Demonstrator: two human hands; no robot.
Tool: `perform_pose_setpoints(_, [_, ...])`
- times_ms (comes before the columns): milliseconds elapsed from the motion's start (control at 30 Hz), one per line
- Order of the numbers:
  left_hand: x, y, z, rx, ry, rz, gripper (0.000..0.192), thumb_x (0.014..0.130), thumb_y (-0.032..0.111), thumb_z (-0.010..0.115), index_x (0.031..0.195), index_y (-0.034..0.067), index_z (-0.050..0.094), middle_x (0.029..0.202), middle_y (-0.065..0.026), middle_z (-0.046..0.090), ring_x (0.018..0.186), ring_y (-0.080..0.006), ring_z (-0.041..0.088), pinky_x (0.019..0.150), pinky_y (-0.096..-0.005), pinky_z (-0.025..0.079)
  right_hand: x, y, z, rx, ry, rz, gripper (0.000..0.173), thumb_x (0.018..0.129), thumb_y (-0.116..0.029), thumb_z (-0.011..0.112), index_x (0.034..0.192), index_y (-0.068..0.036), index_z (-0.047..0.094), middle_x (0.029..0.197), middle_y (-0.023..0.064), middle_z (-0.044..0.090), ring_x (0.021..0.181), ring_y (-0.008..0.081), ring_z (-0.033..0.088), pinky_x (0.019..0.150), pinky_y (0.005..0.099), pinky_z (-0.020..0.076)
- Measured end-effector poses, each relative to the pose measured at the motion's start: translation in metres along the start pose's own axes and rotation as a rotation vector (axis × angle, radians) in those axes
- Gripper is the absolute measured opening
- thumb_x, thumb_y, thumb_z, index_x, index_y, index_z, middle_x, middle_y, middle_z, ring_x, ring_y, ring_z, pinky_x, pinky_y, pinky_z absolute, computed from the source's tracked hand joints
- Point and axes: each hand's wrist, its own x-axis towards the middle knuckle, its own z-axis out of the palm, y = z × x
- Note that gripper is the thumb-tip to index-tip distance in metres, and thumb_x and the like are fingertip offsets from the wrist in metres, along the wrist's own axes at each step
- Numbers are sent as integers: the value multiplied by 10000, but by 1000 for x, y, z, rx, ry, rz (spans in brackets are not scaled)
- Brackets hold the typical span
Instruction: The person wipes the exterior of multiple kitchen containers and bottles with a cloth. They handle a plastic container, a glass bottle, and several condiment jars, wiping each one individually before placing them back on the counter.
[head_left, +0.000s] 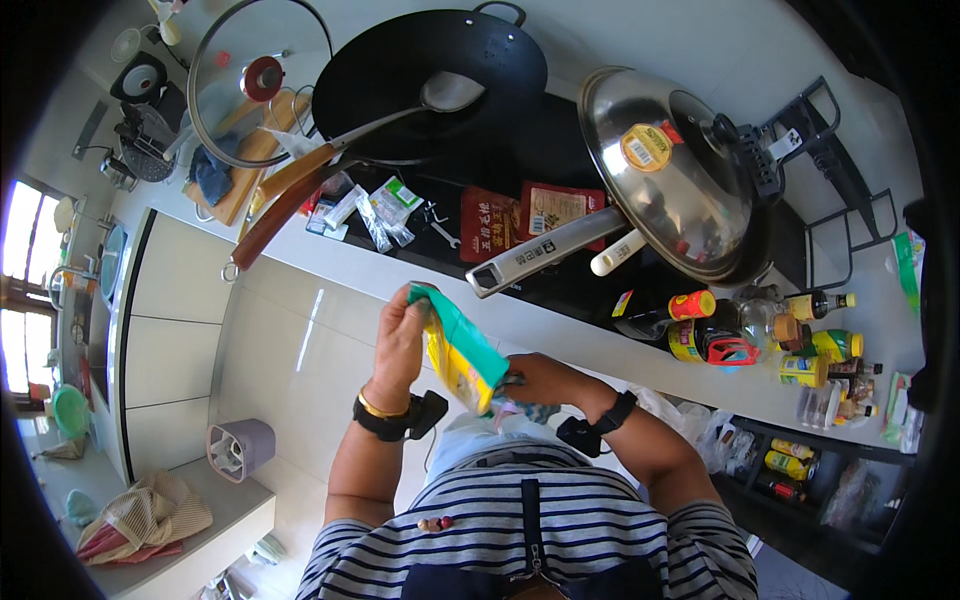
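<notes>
A green and yellow plastic packet (469, 349) is stretched between my two hands, in front of my body and below the counter edge. My left hand (401, 337) pinches its upper left end between thumb and fingers. At the lower right end, my right hand (529, 381) grips the packet; its fingertips are partly hidden. On the black cooktop beyond lie two red food pouches (487, 223) (564, 206), a small metal wrench (444, 231) and several small clear and white packets (396, 201).
A black wok (442, 60) holds a metal ladle (450, 91), handles jutting over the counter edge. At right stand a lidded pan (675, 180) and several sauce bottles (694, 306). A glass lid (225, 97) leans by a wooden cutting board (244, 187). A waste bin (241, 450) stands on the floor.
</notes>
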Motion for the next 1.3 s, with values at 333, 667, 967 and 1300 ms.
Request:
perform_pose_setpoints(333, [26,-70,21,-371,140,-205,237,987,208,385,1065,36,530,957,-104,611,872,-219,600,836,-345,487,-78,44,-7,261,479,217,334,844,-128,620,1152,-3,588,1008,82,639,897,143,587,802,282,489])
perform_pose_setpoints(667, [63,-138,82,-388,315,-56,300,973,257,464,1195,64,529,1161,-72,583,1070,-201,540,916,-319,423,-93,61,2,286,637,127,291,816,-103,633,1071,27,580,950,96,641,875,168,591,804,290,473])
perform_pose_setpoints(967, [84,-114,112,298,292,170,581,923,80,540,1426,-1,261,1352,-171,417,1250,-251,406,1055,-329,330,-83,64,7,335,594,44,325,787,-109,629,1083,17,584,943,80,635,874,162,571,826,297,464])
perform_pose_setpoints(1300, [4,-89,86,562,206,318,568,762,-36,597,1292,28,403,1232,-157,433,1156,-306,438,949,-357,406,-99,44,9,161,635,24,269,804,-93,612,1045,18,567,988,129,589,897,236,574,795,331,473])
